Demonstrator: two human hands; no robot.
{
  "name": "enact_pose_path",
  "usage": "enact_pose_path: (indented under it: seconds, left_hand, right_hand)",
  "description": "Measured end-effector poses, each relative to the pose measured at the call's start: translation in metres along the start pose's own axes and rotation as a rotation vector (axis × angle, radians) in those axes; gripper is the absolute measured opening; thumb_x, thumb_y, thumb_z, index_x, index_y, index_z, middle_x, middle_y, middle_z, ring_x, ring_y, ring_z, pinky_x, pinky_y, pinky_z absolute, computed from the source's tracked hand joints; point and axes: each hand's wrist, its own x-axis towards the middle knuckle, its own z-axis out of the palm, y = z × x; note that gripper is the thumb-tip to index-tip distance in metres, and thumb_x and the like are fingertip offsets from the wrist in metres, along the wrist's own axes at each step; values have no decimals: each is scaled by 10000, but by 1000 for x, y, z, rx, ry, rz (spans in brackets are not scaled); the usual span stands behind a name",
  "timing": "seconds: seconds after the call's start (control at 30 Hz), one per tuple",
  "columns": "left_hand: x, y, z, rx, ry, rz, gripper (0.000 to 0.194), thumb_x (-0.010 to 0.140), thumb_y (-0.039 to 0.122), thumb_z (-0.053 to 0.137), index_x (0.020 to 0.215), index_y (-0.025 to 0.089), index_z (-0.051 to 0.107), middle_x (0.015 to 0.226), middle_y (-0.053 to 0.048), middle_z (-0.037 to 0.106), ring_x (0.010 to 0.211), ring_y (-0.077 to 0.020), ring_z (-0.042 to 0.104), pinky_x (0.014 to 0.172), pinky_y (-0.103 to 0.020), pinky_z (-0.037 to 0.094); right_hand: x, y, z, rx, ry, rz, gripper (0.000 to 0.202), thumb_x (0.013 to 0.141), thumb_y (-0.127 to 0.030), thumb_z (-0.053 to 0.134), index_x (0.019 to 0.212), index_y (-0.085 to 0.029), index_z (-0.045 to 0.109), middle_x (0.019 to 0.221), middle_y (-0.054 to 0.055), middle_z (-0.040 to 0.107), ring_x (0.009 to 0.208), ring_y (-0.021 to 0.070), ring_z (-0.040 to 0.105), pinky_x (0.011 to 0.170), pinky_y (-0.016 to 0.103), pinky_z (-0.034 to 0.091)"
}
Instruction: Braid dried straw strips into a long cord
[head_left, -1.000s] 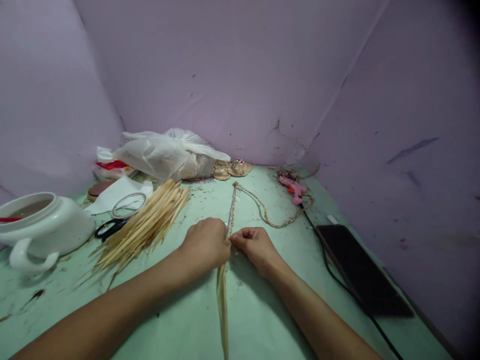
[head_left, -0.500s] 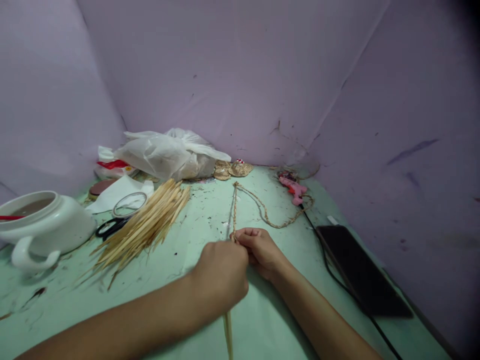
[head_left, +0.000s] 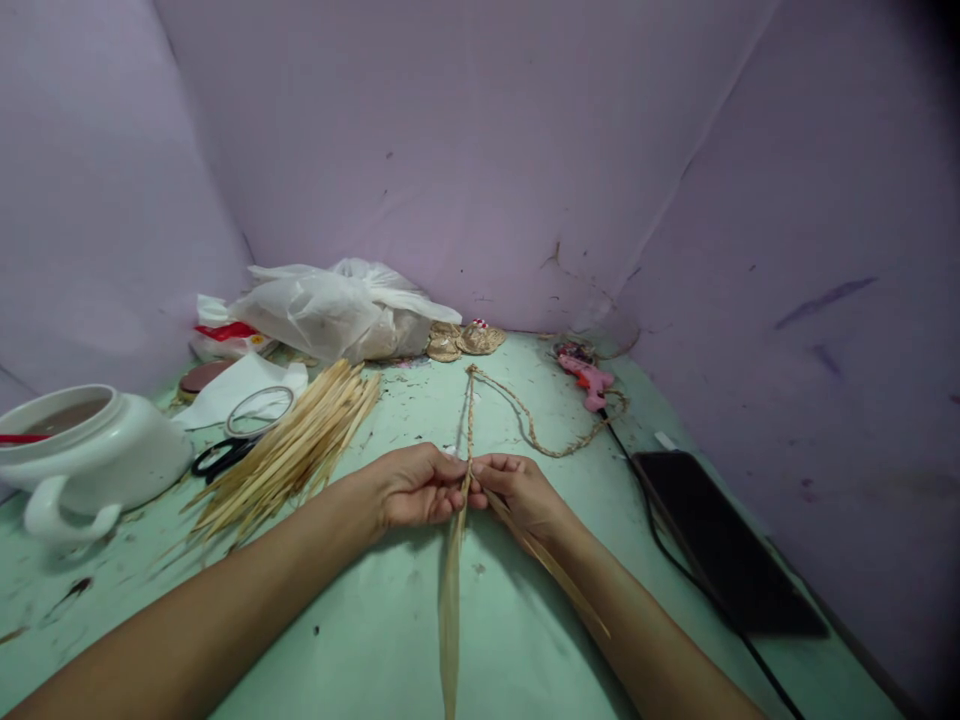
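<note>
A thin straw-coloured braided cord (head_left: 470, 425) runs down the table from a bend at the back to my fingertips. My left hand (head_left: 421, 484) pinches a flat dried-fibre strand (head_left: 450, 610) that hangs toward the table's front edge. Close beside it, my right hand (head_left: 519, 497) pinches the cord's lower end, and a second dried-fibre strand (head_left: 566, 580) slants from it across my right wrist. The two hands' fingertips nearly meet. The rest of the cord curves off to the right, toward a pink glue gun (head_left: 586, 380).
A bundle of dry fibre strips (head_left: 300, 440) lies at left over black-handled scissors (head_left: 217, 460), near a tape roll (head_left: 259, 410) and a white pot (head_left: 127, 450). A plastic bag (head_left: 330, 305) and woven pieces (head_left: 480, 338) lie at the back. A dark phone (head_left: 720, 540) and cable sit at right.
My left hand has turned from a fist crossing over the cord to a palm-up pinch farther left. Two loose strands now show apart, one fallen over my right wrist. My right hand stays in place.
</note>
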Motion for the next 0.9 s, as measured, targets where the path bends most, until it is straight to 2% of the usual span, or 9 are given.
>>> enact_pose_path:
  seconds: [0.1, 0.2, 0.33, 0.5, 0.63, 0.77, 0.83, 0.9]
  left_hand:
    - [-1, 0, -2, 129, 26, 59, 124, 724, 160, 490, 687, 62, 557, 528, -25, 535, 363, -32, 452, 334, -111, 312]
    - [-3, 0, 0, 305, 74, 194, 151, 677, 231, 562, 663, 81, 559, 467, 29, 481, 302, -25, 394, 286, -125, 254]
    - [-4, -1, 2, 421, 143, 271, 200, 615, 294, 602, 631, 108, 530, 439, 41, 472, 285, -31, 363, 272, -146, 241]
    - [-1, -3, 1, 516, 232, 334, 228, 604, 326, 601, 618, 132, 482, 428, 41, 472, 295, -48, 386, 277, -153, 249]
    - [1, -6, 2, 608, 270, 388, 229, 623, 347, 583, 628, 132, 505, 421, 45, 458, 301, -54, 393, 282, -157, 265]
    - [0, -5, 1, 651, 258, 391, 254, 622, 374, 579, 635, 124, 543, 414, 47, 439, 299, -51, 374, 287, -161, 250]
    - [-2, -3, 2, 656, 244, 351, 257, 613, 374, 584, 619, 120, 546, 402, 47, 428, 294, -46, 352, 293, -164, 234]
    - [-4, 0, 4, 670, 251, 289, 239, 608, 349, 578, 555, 123, 519, 365, 47, 401, 285, -44, 325, 300, -171, 218]
  right_hand:
    - [-1, -1, -1, -40, -35, -44, 215, 558, -311, 628, 502, -133, 521, 470, -2, 538, 476, 85, 484, 541, 216, 365]
    - [-3, -1, -1, -39, -43, -80, 253, 591, -348, 618, 506, -131, 519, 513, 19, 570, 512, 95, 505, 577, 226, 379]
    - [-5, -1, -2, -61, -5, -28, 244, 594, -360, 635, 602, -130, 552, 549, 14, 580, 479, 84, 486, 494, 209, 355]
    - [-6, -3, -3, -80, 39, 53, 240, 582, -340, 642, 691, -132, 589, 506, -13, 537, 403, 59, 423, 374, 173, 218]
    - [-8, -6, -1, -16, 40, 101, 223, 543, -311, 664, 632, -125, 580, 513, -1, 547, 440, 74, 462, 414, 184, 291]
    - [-7, -6, -2, 0, 35, 88, 214, 522, -293, 676, 567, -125, 552, 515, 1, 553, 470, 81, 470, 478, 204, 341]
    - [-4, -3, -5, -122, 36, 16, 190, 554, -284, 650, 560, -121, 552, 522, -2, 551, 474, 75, 453, 484, 202, 331]
    - [0, 1, -9, -345, 27, -104, 156, 615, -264, 592, 577, -114, 572, 534, -1, 551, 482, 71, 434, 483, 198, 315]
